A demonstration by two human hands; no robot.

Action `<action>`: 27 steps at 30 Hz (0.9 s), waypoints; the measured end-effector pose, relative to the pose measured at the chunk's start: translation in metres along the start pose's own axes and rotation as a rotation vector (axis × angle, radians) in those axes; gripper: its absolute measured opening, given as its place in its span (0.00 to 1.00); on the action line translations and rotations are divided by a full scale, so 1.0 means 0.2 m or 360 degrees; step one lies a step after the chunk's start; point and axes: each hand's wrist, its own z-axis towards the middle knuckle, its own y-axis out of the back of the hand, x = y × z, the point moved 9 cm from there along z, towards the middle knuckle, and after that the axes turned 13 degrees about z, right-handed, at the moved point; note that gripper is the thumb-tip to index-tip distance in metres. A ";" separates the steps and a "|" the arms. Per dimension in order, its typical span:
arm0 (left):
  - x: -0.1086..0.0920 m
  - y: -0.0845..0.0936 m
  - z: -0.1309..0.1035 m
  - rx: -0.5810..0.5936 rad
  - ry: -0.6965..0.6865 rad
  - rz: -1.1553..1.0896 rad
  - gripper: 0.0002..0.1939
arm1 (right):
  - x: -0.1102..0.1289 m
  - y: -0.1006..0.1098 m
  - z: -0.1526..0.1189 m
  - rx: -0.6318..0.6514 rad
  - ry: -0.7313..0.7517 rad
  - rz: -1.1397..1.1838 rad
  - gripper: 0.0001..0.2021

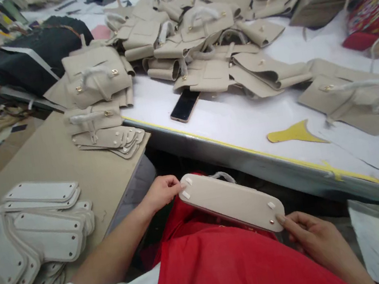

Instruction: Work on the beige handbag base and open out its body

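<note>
Panel (233, 201), a beige oblong bag base with small metal studs near its ends, was held over the lap, above a red apron (230, 265), pinched at both ends. Left hand (161, 193) had its fingertips closed on the far-left end; right hand (316, 237) gripped the near-right end with thumb on the top face. A clear plastic-wrapped loop (221, 176) showed just beyond the panel, between it and the surface (229, 121); what it belonged to could not be told.

Risks noted. Both grips sat at the extreme ends only, so the panel was judged liable to tilt or slip to the floor should either hand loosen. Thumb pressure on the pale face could mark it. The studs could scuff against the surface edge just ahead of the hands.

Left of the left hand, a stack of white panels (40, 223) lay fanned and overhanging a board; a knock from the elbow could scatter them. Ahead of the hands, a phone (184, 106) lay on the surface near the edge, beside heaped beige bags (202, 39).
</note>
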 end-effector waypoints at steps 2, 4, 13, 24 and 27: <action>-0.02 0.02 0.00 -0.0050 -0.0075 0.0116 0.17 | -0.01 -0.01 0.00 -0.0007 -0.0025 -0.0011 0.21; -0.05 0.03 0.00 -0.0100 -0.0150 0.0233 0.16 | -0.01 -0.01 0.00 -0.0017 -0.0046 -0.0019 0.21; -0.11 0.05 0.00 -0.0172 -0.0285 0.0680 0.17 | 0.19 0.04 -0.04 -0.0259 0.0335 -0.0930 0.24; -0.10 0.05 -0.01 -0.0200 -0.0276 0.0765 0.16 | 0.57 -0.53 -0.05 0.0066 0.1374 -0.1324 0.32; -0.10 0.05 -0.02 -0.0203 -0.0281 0.0752 0.17 | 0.57 -0.51 -0.04 0.0045 0.1346 -0.1246 0.33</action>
